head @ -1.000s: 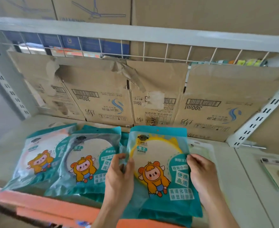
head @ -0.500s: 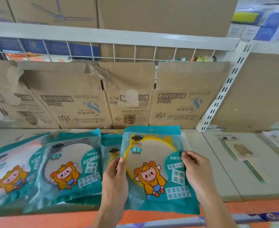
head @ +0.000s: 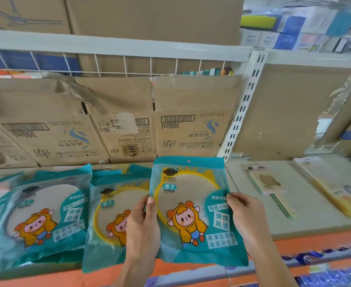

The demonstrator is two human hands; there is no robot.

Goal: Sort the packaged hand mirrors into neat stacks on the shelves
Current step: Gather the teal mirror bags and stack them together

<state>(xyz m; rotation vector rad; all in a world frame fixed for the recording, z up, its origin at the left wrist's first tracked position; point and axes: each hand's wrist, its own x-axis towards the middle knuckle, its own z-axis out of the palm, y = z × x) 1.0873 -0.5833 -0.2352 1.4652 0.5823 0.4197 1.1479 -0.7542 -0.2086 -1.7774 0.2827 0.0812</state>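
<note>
the yellow mirror pack (head: 193, 208) is held over the shelf (head: 319, 224) front, left hand (head: 142, 226) fingers pinching its left edge, right hand (head: 246, 220) pinching its right edge, long axis running toward the back, the matching yellow pack (head: 110, 218) lying just beside the left hand

Left hand (head: 142, 226) and right hand (head: 246, 220) are showing bare. Left forearm (head: 133, 270) and right forearm (head: 274, 266) are running bare to the bottom edge. The left thumb is showing a short, trimmed nail.
</note>
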